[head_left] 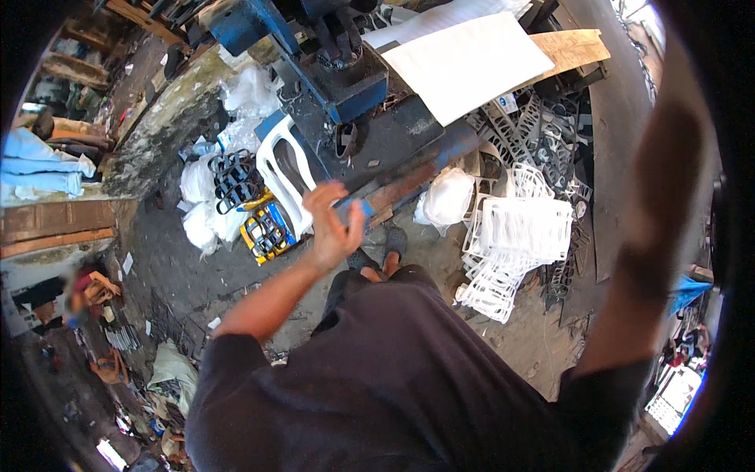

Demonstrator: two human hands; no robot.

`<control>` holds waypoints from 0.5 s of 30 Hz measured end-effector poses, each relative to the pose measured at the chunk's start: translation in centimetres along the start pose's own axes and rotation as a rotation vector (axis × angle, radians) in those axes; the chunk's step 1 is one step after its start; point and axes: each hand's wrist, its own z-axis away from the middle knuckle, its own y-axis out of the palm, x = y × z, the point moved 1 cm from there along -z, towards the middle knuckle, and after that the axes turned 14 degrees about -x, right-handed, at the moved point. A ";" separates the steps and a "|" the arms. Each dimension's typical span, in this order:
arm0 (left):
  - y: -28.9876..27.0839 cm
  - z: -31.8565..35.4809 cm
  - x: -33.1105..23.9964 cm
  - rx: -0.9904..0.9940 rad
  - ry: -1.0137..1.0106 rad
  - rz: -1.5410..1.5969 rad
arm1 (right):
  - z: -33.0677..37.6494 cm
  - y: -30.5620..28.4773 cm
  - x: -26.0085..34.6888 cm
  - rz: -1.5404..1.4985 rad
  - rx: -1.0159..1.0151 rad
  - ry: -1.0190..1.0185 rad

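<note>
In the head view, the left hand is hovering near the centre, thumb and fingers spread apart and closing on nothing; whether it is touching the frame beside it, I cannot tell. The right arm is stretching toward 2 o'clock, its hand falling outside the picture. The white frame is lying at 10 o'clock, along the near-left edge of the machine's surface. A stack of similar frames is sitting at 3 o'clock, a white sheet at 1 o'clock. The frame is looking light, thin and springy, probably smooth and a little slippery; its narrow strips would likely be bending, so the wider solid end is offering the better hold.
</note>
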 end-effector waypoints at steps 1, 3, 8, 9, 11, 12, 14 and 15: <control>-0.1 5.0 2.6 0.098 -0.181 -0.187 | 2.8 -0.1 0.7 -0.088 -0.005 0.205; -0.1 8.5 5.1 0.252 -0.354 -0.461 | 13.4 1.1 3.5 -0.256 0.105 0.692; 5.1 4.0 7.2 0.526 -0.004 -0.486 | 38.8 -1.3 12.5 -0.464 0.708 2.179; 5.1 4.0 8.2 0.589 0.008 -0.484 | 39.5 -1.2 14.3 -0.499 0.731 2.257; 4.6 4.3 9.6 0.712 0.046 -0.466 | 39.9 -0.4 15.9 -0.656 0.625 2.332; 4.5 4.6 9.6 0.697 0.060 -0.498 | 40.2 0.1 16.0 -0.734 0.555 2.363; 3.7 5.8 9.3 0.666 0.089 -0.559 | 41.2 0.4 16.2 -0.887 0.450 2.399; 2.8 6.5 8.7 0.715 -0.006 -0.506 | 41.7 0.4 16.6 -0.917 0.408 2.430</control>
